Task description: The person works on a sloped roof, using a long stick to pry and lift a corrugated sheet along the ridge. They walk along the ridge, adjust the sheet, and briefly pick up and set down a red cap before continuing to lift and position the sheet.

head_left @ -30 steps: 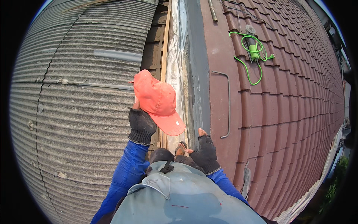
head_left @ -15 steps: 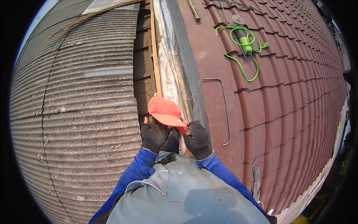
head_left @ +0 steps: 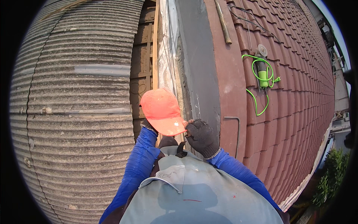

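Note:
A salmon-orange cap [head_left: 159,106] is held low in front of my body, its brim pointing toward my right. My left hand [head_left: 148,124], in a dark fingerless glove, is mostly hidden beneath the cap and supports it, its fingers out of sight. My right hand [head_left: 202,139], gloved the same way, has bare fingertips pinched on the brim's right edge. Below both hands is my pale grey-blue shirt [head_left: 197,198], with blue sleeves along both forearms.
Grey corrugated sheets [head_left: 74,142] lie left, beside an open strip with a timber batten [head_left: 155,56]. A grey ledge [head_left: 199,74] borders maroon roof tiles [head_left: 291,112] carrying a green angle grinder with cord [head_left: 263,78]. A bent rod [head_left: 237,136] and pipe [head_left: 222,20] lie nearby; foliage [head_left: 328,179] shows beyond.
The cap came down toward my body and my right hand moved in onto its brim. Since the middle frame, the cap has turned more upright, hiding more of my left hand.

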Motion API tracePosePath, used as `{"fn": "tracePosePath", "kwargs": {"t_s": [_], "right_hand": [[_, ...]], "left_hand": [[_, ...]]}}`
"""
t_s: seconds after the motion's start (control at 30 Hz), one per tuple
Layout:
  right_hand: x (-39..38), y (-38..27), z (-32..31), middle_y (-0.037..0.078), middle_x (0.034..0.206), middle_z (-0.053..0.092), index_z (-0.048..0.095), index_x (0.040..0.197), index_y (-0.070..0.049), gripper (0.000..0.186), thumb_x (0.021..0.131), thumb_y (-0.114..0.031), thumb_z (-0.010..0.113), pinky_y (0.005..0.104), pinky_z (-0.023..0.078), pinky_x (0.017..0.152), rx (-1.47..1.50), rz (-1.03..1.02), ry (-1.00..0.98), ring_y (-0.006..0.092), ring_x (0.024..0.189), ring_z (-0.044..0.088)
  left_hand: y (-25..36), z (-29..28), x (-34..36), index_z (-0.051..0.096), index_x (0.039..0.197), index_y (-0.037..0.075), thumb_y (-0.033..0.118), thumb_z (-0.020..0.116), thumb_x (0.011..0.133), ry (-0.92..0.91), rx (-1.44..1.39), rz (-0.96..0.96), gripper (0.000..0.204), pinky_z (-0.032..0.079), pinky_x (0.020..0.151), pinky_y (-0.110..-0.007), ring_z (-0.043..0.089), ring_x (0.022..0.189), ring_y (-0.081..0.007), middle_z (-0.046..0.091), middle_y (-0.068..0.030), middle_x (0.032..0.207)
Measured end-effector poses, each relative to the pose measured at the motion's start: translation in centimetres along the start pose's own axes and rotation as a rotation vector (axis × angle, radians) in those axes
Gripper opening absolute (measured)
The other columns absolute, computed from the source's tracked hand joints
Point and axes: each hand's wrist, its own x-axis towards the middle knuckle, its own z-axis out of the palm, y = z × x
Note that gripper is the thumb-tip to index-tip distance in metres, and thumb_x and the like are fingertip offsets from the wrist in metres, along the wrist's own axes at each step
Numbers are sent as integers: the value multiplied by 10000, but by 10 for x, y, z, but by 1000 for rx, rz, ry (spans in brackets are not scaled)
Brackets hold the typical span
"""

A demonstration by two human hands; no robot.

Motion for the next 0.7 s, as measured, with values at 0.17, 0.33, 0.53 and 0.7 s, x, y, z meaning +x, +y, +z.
{"fn": "tracePosePath", "kwargs": {"t_s": [0.17,0.33,0.53,0.7], "right_hand": [[65,21,-5,137,870,637,656,976,-70,266,723,-144,698,451,521,720,-106,121,-41,341,826,638],[90,32,3,111,820,613,633,891,-89,201,714,-155,701,444,513,706,-132,47,-120,318,794,634],[111,42,25,136,861,626,657,938,-81,265,752,-255,731,448,515,729,-8,-25,-174,320,830,638],[139,90,15,171,1025,660,671,1131,-35,417,824,-305,750,439,500,855,111,12,66,350,959,625]], "left_hand": [[10,23,22,408,1464,72,358,606,948,25,-549,-451,622,410,1069,-526,491,1304,-355,471,-158,1468],[42,51,25,278,1518,49,615,624,864,75,-907,-178,931,411,1066,-524,458,1324,-368,435,-189,1475],[30,36,51,286,1496,39,581,667,860,94,-279,-123,919,424,1074,-503,488,1300,-342,458,-163,1446],[56,3,73,329,1466,-16,627,593,885,409,-676,-109,906,391,1105,-514,467,1330,-369,450,-207,1457]]}}
